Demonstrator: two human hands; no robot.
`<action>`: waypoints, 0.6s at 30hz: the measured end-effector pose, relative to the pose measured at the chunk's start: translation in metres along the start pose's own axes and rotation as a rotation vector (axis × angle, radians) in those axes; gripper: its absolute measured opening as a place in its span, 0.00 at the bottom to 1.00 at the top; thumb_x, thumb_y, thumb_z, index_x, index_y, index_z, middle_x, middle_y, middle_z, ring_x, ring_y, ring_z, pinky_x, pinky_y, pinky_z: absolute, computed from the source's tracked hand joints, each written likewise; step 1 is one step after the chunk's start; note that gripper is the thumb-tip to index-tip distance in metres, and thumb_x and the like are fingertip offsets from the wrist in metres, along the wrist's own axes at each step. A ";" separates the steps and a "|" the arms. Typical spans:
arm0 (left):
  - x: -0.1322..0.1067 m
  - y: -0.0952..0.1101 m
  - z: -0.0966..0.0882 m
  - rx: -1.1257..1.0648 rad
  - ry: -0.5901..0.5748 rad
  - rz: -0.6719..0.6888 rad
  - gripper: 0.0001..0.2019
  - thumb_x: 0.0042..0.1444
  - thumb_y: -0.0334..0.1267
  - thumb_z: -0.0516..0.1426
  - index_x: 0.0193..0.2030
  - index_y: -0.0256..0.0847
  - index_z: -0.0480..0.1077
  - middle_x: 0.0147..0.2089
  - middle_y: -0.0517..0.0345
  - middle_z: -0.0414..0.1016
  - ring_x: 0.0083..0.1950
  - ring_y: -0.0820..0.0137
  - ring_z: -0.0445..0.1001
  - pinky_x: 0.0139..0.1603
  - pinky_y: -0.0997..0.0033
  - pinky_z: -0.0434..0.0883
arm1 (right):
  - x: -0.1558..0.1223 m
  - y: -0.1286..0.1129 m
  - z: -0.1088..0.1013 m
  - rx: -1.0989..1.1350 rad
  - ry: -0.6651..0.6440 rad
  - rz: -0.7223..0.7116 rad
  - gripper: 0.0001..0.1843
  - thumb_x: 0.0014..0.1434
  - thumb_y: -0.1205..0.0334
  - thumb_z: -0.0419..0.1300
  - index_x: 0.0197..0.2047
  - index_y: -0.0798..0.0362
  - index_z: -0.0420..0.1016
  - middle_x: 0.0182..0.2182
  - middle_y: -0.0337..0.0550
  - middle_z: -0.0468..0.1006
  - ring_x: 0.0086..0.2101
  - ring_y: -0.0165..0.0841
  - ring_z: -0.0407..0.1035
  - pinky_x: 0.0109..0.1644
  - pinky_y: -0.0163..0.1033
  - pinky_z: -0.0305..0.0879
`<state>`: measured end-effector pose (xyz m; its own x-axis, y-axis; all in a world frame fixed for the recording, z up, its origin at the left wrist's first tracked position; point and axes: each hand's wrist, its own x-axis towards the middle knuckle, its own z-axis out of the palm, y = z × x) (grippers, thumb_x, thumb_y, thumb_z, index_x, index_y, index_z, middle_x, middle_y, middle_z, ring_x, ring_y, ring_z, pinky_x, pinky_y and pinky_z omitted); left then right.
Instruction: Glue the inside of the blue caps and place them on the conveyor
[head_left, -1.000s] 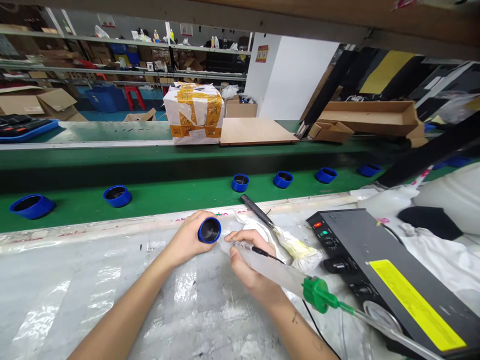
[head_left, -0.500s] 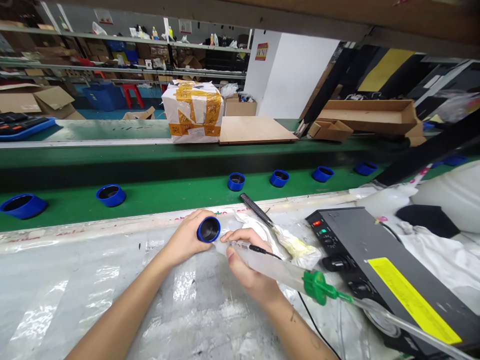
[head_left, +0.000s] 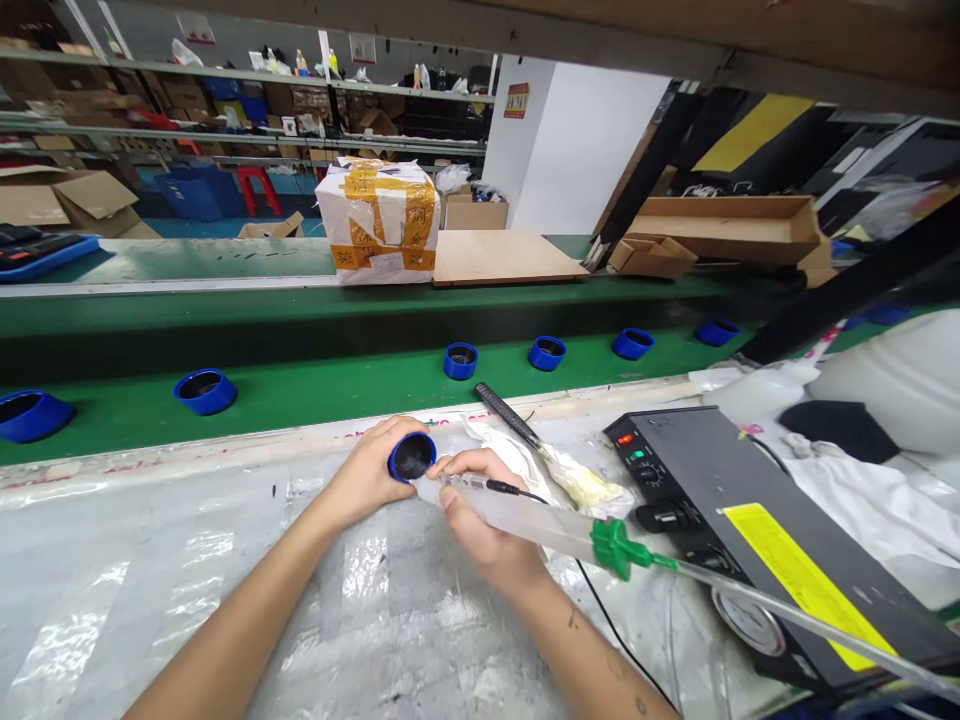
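My left hand (head_left: 367,475) is wrapped round a small blue cap (head_left: 412,457), tilted on its side with its dark opening facing me. My right hand (head_left: 480,515) grips a clear dispensing syringe (head_left: 525,522) with a green fitting (head_left: 613,548) at its back end and a hose trailing right. The syringe's tip rests at the rim of the blue cap. Both hands lie over a plastic-covered bench (head_left: 187,590).
A green conveyor belt (head_left: 322,385) behind the bench carries several blue caps (head_left: 205,390) spaced in a row. A black controller box (head_left: 757,530) with a yellow label stands at the right. A black-handled brush (head_left: 517,425) lies on crumpled cloth. A taped carton (head_left: 379,220) sits beyond.
The caps on the belt have drifted left. My hands keep the same grip, and the syringe tip has come a little closer to the cap's rim.
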<state>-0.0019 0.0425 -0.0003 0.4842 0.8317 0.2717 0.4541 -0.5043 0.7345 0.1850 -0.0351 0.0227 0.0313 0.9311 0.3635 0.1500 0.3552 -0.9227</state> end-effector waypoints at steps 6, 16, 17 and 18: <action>-0.001 -0.003 0.001 -0.009 0.012 0.022 0.20 0.51 0.34 0.67 0.51 0.46 0.71 0.54 0.54 0.77 0.56 0.57 0.76 0.58 0.59 0.72 | 0.000 0.004 0.004 0.042 -0.005 -0.014 0.05 0.60 0.63 0.63 0.41 0.47 0.76 0.40 0.43 0.87 0.40 0.40 0.82 0.42 0.41 0.76; 0.001 0.001 0.000 -0.015 0.012 0.030 0.19 0.52 0.40 0.69 0.50 0.45 0.73 0.53 0.54 0.78 0.55 0.58 0.77 0.57 0.61 0.72 | 0.002 0.001 0.009 0.102 0.013 0.004 0.05 0.60 0.62 0.63 0.42 0.46 0.75 0.41 0.41 0.86 0.34 0.36 0.81 0.39 0.42 0.77; 0.001 0.002 -0.001 -0.013 0.011 0.032 0.19 0.52 0.40 0.69 0.50 0.44 0.73 0.53 0.54 0.78 0.55 0.58 0.77 0.57 0.61 0.72 | 0.002 0.001 0.010 0.108 0.015 0.000 0.06 0.60 0.63 0.63 0.42 0.46 0.75 0.41 0.41 0.86 0.35 0.37 0.80 0.39 0.42 0.76; 0.001 0.002 -0.001 -0.010 0.010 0.033 0.19 0.52 0.39 0.69 0.50 0.44 0.73 0.54 0.54 0.78 0.56 0.58 0.77 0.57 0.61 0.72 | 0.002 0.001 0.010 0.122 0.018 -0.005 0.05 0.61 0.63 0.63 0.42 0.46 0.75 0.41 0.41 0.86 0.36 0.37 0.81 0.40 0.42 0.76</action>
<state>-0.0008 0.0427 0.0021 0.4915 0.8169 0.3018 0.4305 -0.5292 0.7312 0.1751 -0.0318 0.0212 0.0489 0.9279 0.3696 0.0291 0.3685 -0.9292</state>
